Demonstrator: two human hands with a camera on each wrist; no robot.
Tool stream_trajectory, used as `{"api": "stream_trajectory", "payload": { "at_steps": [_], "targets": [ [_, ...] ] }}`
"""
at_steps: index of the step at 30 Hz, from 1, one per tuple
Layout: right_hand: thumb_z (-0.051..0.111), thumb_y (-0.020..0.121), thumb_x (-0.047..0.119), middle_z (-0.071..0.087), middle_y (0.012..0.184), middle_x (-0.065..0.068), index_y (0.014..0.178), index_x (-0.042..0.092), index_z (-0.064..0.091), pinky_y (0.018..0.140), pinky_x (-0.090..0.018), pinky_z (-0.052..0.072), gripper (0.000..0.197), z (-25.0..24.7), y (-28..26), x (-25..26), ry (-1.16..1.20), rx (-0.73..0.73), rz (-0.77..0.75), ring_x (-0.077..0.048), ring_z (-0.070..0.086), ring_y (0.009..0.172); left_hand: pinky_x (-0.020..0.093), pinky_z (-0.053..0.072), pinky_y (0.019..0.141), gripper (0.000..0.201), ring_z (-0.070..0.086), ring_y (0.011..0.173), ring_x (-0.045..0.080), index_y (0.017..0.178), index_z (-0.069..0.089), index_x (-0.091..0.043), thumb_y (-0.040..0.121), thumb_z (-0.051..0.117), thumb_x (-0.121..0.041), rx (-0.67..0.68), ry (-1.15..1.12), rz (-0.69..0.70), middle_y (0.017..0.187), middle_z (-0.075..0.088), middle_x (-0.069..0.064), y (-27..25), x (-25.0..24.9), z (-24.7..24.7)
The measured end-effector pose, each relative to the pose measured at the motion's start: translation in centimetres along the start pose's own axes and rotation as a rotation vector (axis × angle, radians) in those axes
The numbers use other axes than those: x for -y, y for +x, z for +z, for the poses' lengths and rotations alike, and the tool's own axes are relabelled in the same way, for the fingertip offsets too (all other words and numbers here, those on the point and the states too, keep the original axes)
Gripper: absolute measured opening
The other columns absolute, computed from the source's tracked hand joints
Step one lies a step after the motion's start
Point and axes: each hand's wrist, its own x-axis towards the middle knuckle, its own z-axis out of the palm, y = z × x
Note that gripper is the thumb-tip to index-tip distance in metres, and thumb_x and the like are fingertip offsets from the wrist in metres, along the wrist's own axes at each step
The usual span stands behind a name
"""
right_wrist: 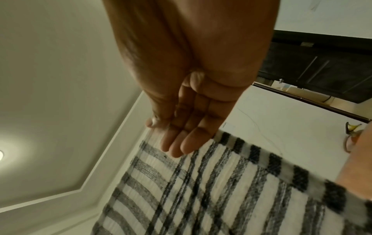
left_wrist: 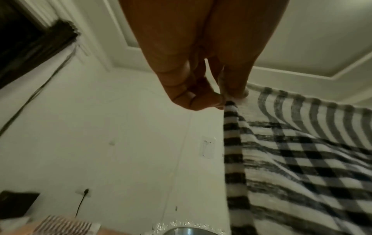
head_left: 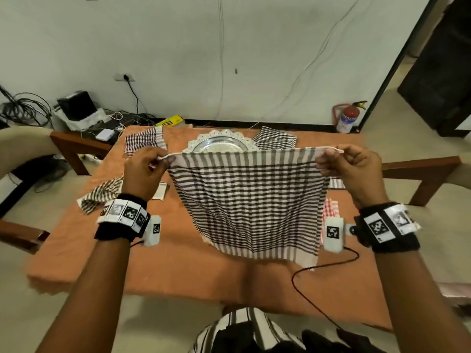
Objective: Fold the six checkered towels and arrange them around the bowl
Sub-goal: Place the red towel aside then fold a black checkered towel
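Observation:
A black-and-white checkered towel [head_left: 249,202] hangs stretched in the air above the orange table [head_left: 178,266]. My left hand [head_left: 153,166] pinches its top left corner, and my right hand [head_left: 341,164] pinches its top right corner. The left wrist view shows my left hand [left_wrist: 221,98] holding the towel [left_wrist: 302,167] between thumb and fingers. In the right wrist view, my right hand [right_wrist: 161,133] holds the towel [right_wrist: 211,190] under the thumb. Behind the towel sits a silver bowl [head_left: 219,145] with a scalloped rim, partly hidden. Folded towels lie at its left [head_left: 144,141] and its right [head_left: 276,138].
A crumpled checkered towel [head_left: 102,194] lies at the table's left edge. A red checkered towel [head_left: 330,212] shows behind the held one at right. A small paper tag [head_left: 160,191] rests near my left hand. Wooden chair arms [head_left: 76,146] flank the table. A fire extinguisher [head_left: 348,118] stands by the wall.

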Motion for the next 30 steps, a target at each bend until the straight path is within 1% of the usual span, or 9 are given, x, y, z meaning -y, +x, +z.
{"api": "stream_trajectory", "payload": {
  "at_steps": [5, 10, 12, 15, 18, 22, 26, 28, 30],
  "targets": [
    [0.062, 0.095, 0.014, 0.075, 0.078, 0.002, 0.109, -0.007, 0.063, 0.07, -0.027, 0.06, 0.026, -1.8, -0.2, 0.8, -0.022, -0.049, -0.107, -0.016, 0.07, 0.073, 0.027, 0.056, 0.068, 0.017, 0.064, 0.073, 0.015, 0.103, 0.068, -0.022, 0.089, 0.069, -0.013, 0.004, -0.236, -0.024, 0.089, 0.071, 0.001, 1.9, -1.8, -2.0],
    [0.062, 0.092, 0.015, 0.072, 0.071, 0.006, 0.104, -0.002, 0.065, 0.059, -0.022, 0.054, 0.021, -4.4, -5.0, 0.1, -0.053, -0.067, -0.134, -0.01, 0.063, 0.061, 0.004, 0.048, 0.07, 0.017, 0.061, 0.074, -0.017, 0.094, 0.069, -0.007, 0.079, 0.073, 0.001, 0.027, -0.27, -0.063, 0.08, 0.063, -0.043, -2.6, -5.0, -4.1],
    [0.063, 0.091, 0.015, 0.071, 0.069, 0.004, 0.096, 0.003, 0.067, 0.058, -0.021, 0.053, 0.013, -5.7, -7.9, -0.8, -0.074, -0.066, -0.107, -0.012, 0.06, 0.059, 0.004, 0.046, 0.068, 0.017, 0.06, 0.07, -0.017, 0.084, 0.069, -0.005, 0.073, 0.076, 0.007, 0.044, -0.311, -0.152, 0.074, 0.064, -0.039, -6.4, -4.7, -4.5],
    [0.063, 0.089, 0.008, 0.068, 0.069, -0.005, 0.092, -0.002, 0.067, 0.057, -0.02, 0.052, 0.011, -7.8, -12.9, -2.7, -0.124, -0.01, -0.004, -0.013, 0.059, 0.059, 0.021, 0.055, 0.074, 0.015, 0.07, 0.077, 0.006, 0.078, 0.072, -0.001, 0.068, 0.082, -0.002, 0.148, -0.524, -0.237, 0.078, 0.075, -0.011, -12.9, -4.9, -4.8],
    [0.064, 0.085, -0.008, 0.066, 0.065, -0.007, 0.085, -0.008, 0.066, 0.055, -0.016, 0.049, 0.003, -9.4, -17.7, -5.4, -0.133, 0.042, 0.159, -0.009, 0.057, 0.055, 0.018, 0.056, 0.069, 0.009, 0.071, 0.072, 0.007, 0.076, 0.068, 0.01, 0.07, 0.066, 0.015, 0.221, -0.72, -0.506, 0.071, 0.074, -0.002, -19.6, -5.8, -3.7],
    [0.069, 0.081, -0.011, 0.069, 0.066, 0.001, 0.075, -0.001, 0.072, 0.056, -0.015, 0.048, 0.012, -10.7, -23.4, -11.9, -0.204, 0.145, 0.359, -0.004, 0.058, 0.06, 0.017, 0.052, 0.058, 0.018, 0.063, 0.059, 0.008, 0.068, 0.076, -0.018, 0.07, 0.072, -0.001, 0.325, -0.742, -0.78, 0.064, 0.069, -0.002, -27.7, -3.1, -0.3],
    [0.082, 0.073, 0.023, 0.072, 0.081, -0.005, 0.074, 0.021, 0.078, 0.069, -0.022, 0.052, 0.005, -11.6, -26.6, -18.3, -0.336, 0.184, 0.42, -0.02, 0.067, 0.076, 0.017, 0.044, 0.051, 0.029, 0.053, 0.052, 0.008, 0.071, 0.075, -0.015, 0.081, 0.066, 0.01, 0.407, -0.636, -0.993, 0.063, 0.067, -0.001, -33.0, 0.1, 2.6],
    [0.082, 0.068, 0.048, 0.071, 0.083, -0.003, 0.075, 0.026, 0.078, 0.071, -0.023, 0.053, 0.024, -12.1, -27.4, -20.3, -0.356, 0.181, 0.468, -0.016, 0.067, 0.078, 0.014, 0.041, 0.048, 0.028, 0.052, 0.05, 0.004, 0.077, 0.072, -0.013, 0.084, 0.064, 0.013, 0.44, -0.57, -1.042, 0.06, 0.067, -0.005, -34.2, 0.8, 3.3],
    [0.082, 0.065, 0.049, 0.071, 0.08, 0.0, 0.074, 0.028, 0.077, 0.069, -0.021, 0.052, 0.024, -12.1, -27.5, -21.4, -0.372, 0.186, 0.514, -0.015, 0.066, 0.075, 0.013, 0.038, 0.047, 0.024, 0.051, 0.049, 0.005, 0.08, 0.069, -0.01, 0.085, 0.063, 0.013, 0.493, -0.533, -1.043, 0.056, 0.065, -0.006, -34.4, 1.0, 4.1]
  ]
}}
